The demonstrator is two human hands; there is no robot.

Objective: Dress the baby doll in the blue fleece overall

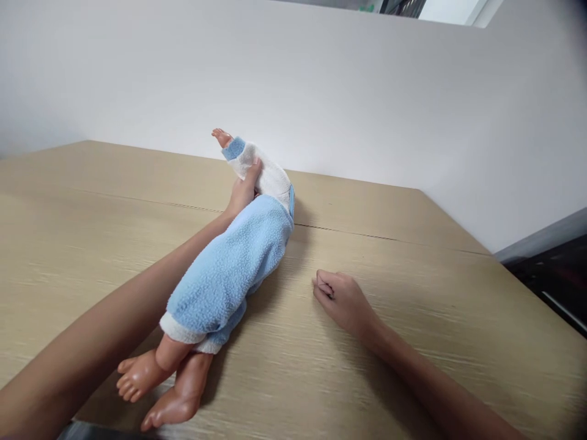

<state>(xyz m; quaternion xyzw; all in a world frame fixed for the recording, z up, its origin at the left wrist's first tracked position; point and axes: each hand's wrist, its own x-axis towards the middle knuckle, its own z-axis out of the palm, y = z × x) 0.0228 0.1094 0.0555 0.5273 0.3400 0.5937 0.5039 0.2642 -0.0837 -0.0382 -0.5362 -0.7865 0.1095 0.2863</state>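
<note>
though gripped left (pixel 242 192), doll (pixel 229 269) beside right (pixel 343 300)

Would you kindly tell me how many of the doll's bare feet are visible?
2. One foot is nearest the left forearm; the other foot lies beside it, lower in the picture. Both poke out of the blue fleece outfit on the wooden table. None seems hidden.

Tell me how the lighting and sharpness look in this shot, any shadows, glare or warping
Head view: soft, even light with no glare on the table; faint shadows fall to the right of the doll and beside the right hand. The left hand and the doll's fleece are sharp. The table edges bow and tilt from the wide lens, and the top right corner darkens and blurs.
</note>
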